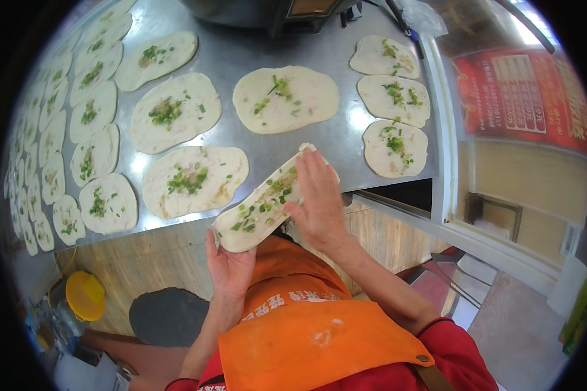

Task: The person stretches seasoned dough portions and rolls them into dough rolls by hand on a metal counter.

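Note:
A long piece of flattened dough, topped with chopped green onion and a brownish seasoning, hangs over the near edge of the metal table. Its near end rests on the fingers of my left hand, with the thumb up along the side. My right hand lies over the far end, fingers stretched along the dough and thumb at its near side. Left of it lies a wide dough piece with green onion on top. Beyond my right hand sits another topped dough piece.
Rows of topped dough pieces cover the left of the metal table. Several more line its right end. A dark appliance stands at the back. A white frame borders the right side. A yellow container is low at left.

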Tool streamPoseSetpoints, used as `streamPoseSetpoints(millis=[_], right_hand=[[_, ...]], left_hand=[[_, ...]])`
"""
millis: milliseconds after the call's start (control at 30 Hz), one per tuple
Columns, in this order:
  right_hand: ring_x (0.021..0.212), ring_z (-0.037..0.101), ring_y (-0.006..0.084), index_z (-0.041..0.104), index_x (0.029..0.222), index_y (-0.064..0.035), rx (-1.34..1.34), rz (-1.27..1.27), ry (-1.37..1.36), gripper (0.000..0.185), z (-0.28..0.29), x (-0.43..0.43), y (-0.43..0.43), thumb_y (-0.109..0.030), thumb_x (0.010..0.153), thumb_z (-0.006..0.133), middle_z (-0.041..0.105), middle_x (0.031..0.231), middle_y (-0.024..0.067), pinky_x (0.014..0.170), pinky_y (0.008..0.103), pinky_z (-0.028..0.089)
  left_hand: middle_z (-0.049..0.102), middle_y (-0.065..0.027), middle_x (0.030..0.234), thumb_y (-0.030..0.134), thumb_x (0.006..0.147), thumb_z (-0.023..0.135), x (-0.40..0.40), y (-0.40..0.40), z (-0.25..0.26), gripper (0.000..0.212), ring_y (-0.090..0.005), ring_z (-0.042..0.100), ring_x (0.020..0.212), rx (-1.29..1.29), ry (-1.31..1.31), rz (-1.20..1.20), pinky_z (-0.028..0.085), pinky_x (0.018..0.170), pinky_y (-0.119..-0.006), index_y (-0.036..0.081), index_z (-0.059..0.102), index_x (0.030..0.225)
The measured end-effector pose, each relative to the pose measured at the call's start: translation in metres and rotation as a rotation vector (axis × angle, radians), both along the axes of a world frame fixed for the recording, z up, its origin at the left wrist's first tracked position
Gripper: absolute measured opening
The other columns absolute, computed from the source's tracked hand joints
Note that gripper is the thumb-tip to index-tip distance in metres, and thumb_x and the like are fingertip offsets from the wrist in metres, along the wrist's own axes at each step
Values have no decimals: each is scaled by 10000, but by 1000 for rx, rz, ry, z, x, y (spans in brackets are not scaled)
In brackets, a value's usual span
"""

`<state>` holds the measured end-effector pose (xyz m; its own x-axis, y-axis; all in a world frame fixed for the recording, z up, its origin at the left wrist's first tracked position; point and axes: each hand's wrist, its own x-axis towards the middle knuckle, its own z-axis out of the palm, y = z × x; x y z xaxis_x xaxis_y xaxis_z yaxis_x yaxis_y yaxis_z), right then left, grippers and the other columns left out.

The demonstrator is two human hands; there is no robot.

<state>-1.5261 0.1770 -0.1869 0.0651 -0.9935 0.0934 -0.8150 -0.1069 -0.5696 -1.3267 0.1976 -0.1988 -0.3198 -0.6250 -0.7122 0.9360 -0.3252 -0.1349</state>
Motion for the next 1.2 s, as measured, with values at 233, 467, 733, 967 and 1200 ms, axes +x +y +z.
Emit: streamPoseSetpoints(millis=[233, 467, 733, 967, 1200], right_hand=[[1351, 190, 375, 284, 1357, 62, 18, -93, 109, 594, -9, 7, -1, -253, 890, 473, 254, 1429, 243, 1087, 474, 149], [1129, 452, 305, 472, 1265, -40, 88, -294, -51, 537, 6, 7, -23, -260, 802, 630, 478, 1237, 131, 965, 432, 325], [725, 549, 279, 623, 1029, -83, -281, -192, 219, 271, -31, -66, -51, -193, 782, 653, 561, 846, 82, 616, 342, 438], [987, 524, 318, 582, 1117, -40, -159, -396, 473, 407, -28, -86, -68, -276, 791, 646, 560, 1038, 125, 857, 435, 412], [1323, 241, 392, 298, 1339, 87, -37, -173, 204, 708, -7, -10, -16, -361, 849, 545, 281, 1416, 243, 1071, 504, 179]], left_hand=[[458, -95, 1340, 274, 968, 405, -7, 2, 0, 383, -236, 408, 1257, -31, -95, -29, 303, 1080, -411, 61, 439, 1284], [398, -123, 1385, 245, 958, 436, -4, 5, -1, 404, -258, 341, 1303, -10, 2, 21, 253, 1105, -433, 50, 414, 1311], [441, -124, 1350, 241, 969, 416, -13, 0, -7, 382, -256, 388, 1274, -98, -24, -67, 295, 1092, -424, 41, 423, 1295], [441, -132, 1347, 251, 970, 416, -35, -11, 4, 390, -262, 382, 1278, 28, -160, -188, 291, 1098, -421, 38, 414, 1297], [415, -123, 1366, 252, 962, 438, -37, -10, -2, 406, -268, 367, 1286, -33, -170, -188, 287, 1099, -419, 53, 398, 1313]])
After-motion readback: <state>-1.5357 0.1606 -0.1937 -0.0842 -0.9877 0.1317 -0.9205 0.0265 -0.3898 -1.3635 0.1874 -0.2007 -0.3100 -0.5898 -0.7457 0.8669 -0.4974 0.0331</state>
